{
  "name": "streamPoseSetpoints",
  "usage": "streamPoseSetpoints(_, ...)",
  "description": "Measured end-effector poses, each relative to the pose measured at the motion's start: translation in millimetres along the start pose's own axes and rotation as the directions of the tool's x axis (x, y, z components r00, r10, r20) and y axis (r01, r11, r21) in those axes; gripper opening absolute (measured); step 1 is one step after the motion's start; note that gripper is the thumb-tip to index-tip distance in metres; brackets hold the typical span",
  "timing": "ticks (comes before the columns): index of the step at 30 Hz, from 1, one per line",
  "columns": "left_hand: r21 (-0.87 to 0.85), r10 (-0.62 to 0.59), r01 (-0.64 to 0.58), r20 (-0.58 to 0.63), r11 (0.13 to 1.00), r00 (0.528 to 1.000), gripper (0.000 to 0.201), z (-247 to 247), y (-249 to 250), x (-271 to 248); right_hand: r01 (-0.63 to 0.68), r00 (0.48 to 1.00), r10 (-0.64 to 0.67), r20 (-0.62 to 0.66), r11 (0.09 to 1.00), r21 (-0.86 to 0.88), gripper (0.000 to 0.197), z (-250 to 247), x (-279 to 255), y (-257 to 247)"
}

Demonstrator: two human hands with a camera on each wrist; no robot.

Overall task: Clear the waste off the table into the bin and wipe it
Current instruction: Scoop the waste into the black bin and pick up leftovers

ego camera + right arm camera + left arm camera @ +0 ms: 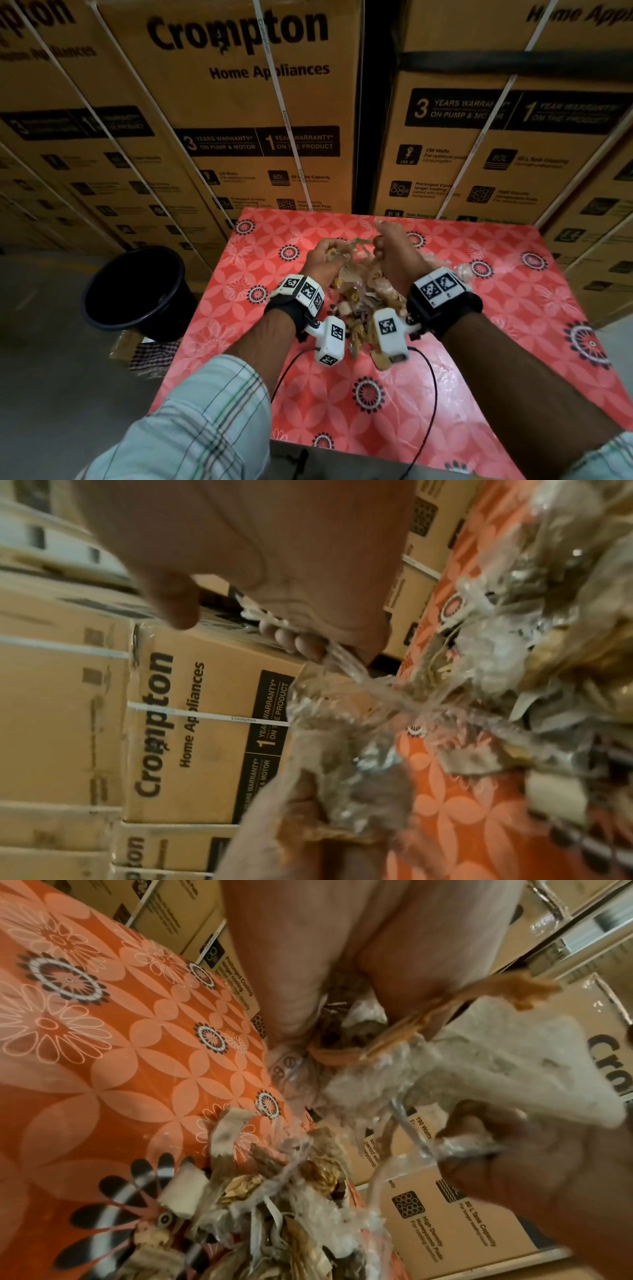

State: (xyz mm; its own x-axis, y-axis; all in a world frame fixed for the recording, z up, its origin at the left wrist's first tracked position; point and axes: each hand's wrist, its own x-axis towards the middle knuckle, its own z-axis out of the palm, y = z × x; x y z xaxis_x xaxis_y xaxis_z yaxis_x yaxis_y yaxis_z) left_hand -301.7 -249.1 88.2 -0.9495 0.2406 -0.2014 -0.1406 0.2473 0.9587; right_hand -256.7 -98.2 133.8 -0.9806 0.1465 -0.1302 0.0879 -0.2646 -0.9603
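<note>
We lift waste off the red floral-clothed table [513, 308]
Our left hand [322, 260] and right hand [394, 253] clutch crumpled clear plastic and brown scraps [359, 291] beside a black round bin [137, 291]

blocked: stacked brown cardboard boxes [239, 120] wall the far edge of the red floral-covered table [428, 394] | centre: heap of crumpled wrappers and clear plastic [363, 298] | free: near tabletop | left, seemingly unobstructed: round black bin [137, 294]
</note>
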Motion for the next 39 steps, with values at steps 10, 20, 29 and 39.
streamPoseSetpoints(10,0.053,0.046,-0.051,0.100,0.997,0.994,0.029,6,-6,8,0.039,0.997,-0.043,-0.064,0.997,-0.059,0.006,1,2,16)
streamPoseSetpoints(20,0.111,0.105,-0.121,0.139,0.986,0.985,0.025,9,-13,9,0.022,0.996,-0.046,-0.077,0.959,-0.283,0.019,-1,14,23)
streamPoseSetpoints(29,0.118,0.100,-0.122,0.175,0.985,0.980,0.041,1,-17,8,0.040,0.998,-0.051,-0.029,0.953,-0.300,0.014,4,0,16)
streamPoseSetpoints(39,0.153,0.191,-0.206,0.106,0.966,0.976,0.021,1,-7,12,0.123,0.966,-0.215,-0.146,0.872,-0.474,0.039,4,-5,14)
